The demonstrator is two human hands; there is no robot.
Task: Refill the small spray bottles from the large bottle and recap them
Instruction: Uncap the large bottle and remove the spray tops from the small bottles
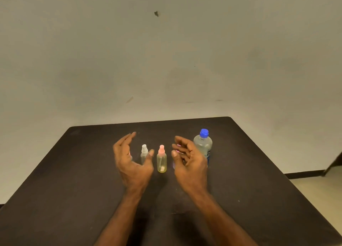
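Note:
Small spray bottles stand in a row on the dark table (74,171). One is clear with a white spray cap (144,153); to its right is a yellowish one with a pink cap (161,160). A third, purplish bottle (174,164) is mostly hidden behind my right hand. The large water bottle (203,144) with a blue cap stands upright at the right end. My left hand (132,160) hovers with fingers spread, curving around the clear bottle without touching it. In front of the purplish bottle, my right hand (187,158) has its fingers relaxed and holds nothing.
A plain wall rises just behind the table's far edge. The table's right edge drops to a pale floor (318,190), where a dark object (333,164) leans at the frame's right side.

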